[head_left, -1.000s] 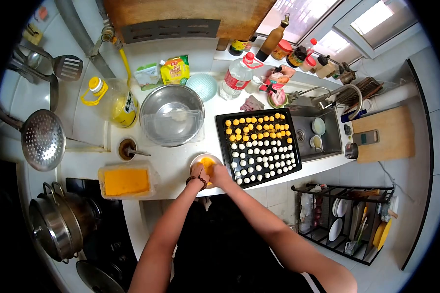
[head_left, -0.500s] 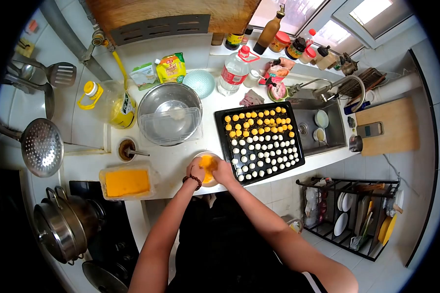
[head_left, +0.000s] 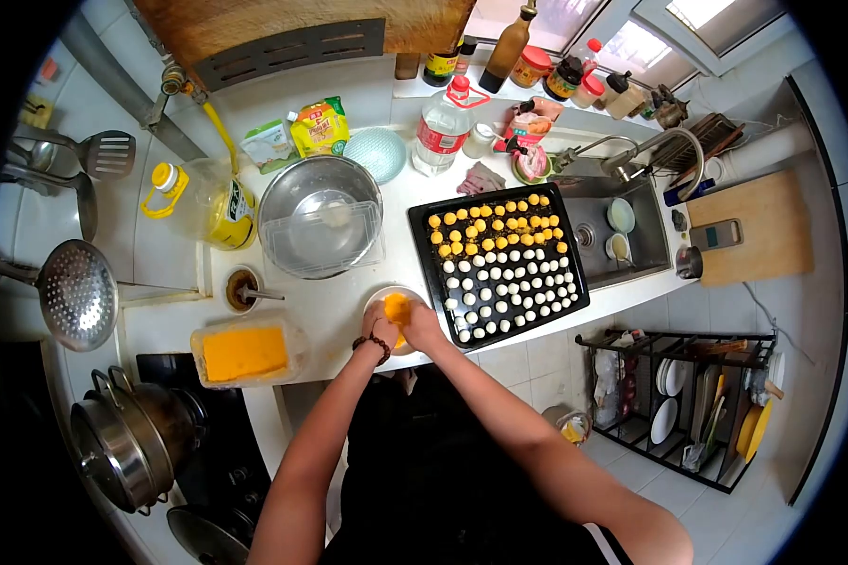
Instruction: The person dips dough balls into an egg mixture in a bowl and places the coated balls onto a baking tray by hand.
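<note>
My left hand [head_left: 378,326], with a dark bead bracelet at the wrist, is closed around one side of an orange lump [head_left: 398,307] of soft, dough-like stuff. From the other side my right hand [head_left: 423,328] has its fingers wrapped on the same lump. Both hands are over a pale bowl [head_left: 373,298] at the counter's front edge, and more orange shows below them. To the right, a black baking tray [head_left: 528,332] carries rows of orange balls [head_left: 481,226] at the back and white balls [head_left: 488,294] at the front. On the left lies a clear tub [head_left: 295,353] with an orange block [head_left: 246,354].
A steel basin [head_left: 278,193] with a clear plastic lid across it stands behind the bowl. A small cup [head_left: 243,289] with a spoon is left of it. Farther back are an oil jug [head_left: 226,212] and a large bottle [head_left: 440,137]. The sink [head_left: 645,254] lies right of the tray.
The view has shifted slightly. The orange between my hands now looks like a more compact lump, held toward the far side of the bowl. Both hands stay over the bowl.
</note>
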The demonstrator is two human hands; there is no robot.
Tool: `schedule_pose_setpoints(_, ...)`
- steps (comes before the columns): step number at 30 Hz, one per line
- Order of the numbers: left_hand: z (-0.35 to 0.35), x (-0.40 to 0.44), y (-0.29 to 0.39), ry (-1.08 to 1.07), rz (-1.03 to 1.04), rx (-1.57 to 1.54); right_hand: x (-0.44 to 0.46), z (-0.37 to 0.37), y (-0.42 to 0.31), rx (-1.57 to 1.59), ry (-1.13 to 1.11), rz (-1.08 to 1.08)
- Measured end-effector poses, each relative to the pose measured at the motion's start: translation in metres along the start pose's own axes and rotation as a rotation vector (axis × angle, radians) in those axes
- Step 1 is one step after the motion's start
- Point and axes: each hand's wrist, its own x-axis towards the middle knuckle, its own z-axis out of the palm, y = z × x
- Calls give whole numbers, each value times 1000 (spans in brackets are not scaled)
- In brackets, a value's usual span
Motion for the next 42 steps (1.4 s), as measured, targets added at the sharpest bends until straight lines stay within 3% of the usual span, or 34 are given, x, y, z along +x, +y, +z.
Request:
schedule_pose_setpoints(2,13,6,-3,70,19,49,7,13,5,-39,53,-7)
schedule_pose_setpoints(5,21,21,-8,-6,-132,-124,16,18,6,89,46,65)
schedule_pose_setpoints(10,13,19,-36,43,-51,-266,15,-1,8,262,14,36)
schedule_pose_setpoints(12,3,16,-45,-86,-48,-278,9,-22,-4,209,-82,23)
schedule_pose_setpoints(16,-42,-4,0,-283,-28,35,1,-32,-3,39,-170,-46)
schedule_pose_setpoints(20,-13,3,1,-96,64,71,8,-5,-1,-118,-70,-41)
schedule_pose_setpoints(23,10,24,-10,-131,-143,-2,25,15,13,-195,-135,44)
schedule_pose_setpoints(26,18,32,-19,-98,-296,-210,27,15,12,81,-38,114)
schedule_pose_setpoints(29,16,28,-35,-86,-237,-432,28,4,12,166,-14,112)
schedule_pose_setpoints(32,-14,13,-26,-182,-150,-446,20,-19,8,282,-117,54)
schedule_pose_setpoints(34,-25,7,-21,-224,-122,-318,12,-32,5,135,-215,-24)
schedule_pose_setpoints(36,-36,-3,-2,-252,-70,6,8,-34,2,91,-234,-98)
schedule_pose_setpoints(38,-28,0,0,-252,-48,84,4,-31,-12,-135,-175,-97)
schedule_pose_setpoints(40,-11,7,-8,-255,-27,162,8,-17,-8,-155,-198,-59)
schedule_pose_setpoints(42,2,16,-13,-344,-137,174,17,-3,-1,-247,-242,-56)
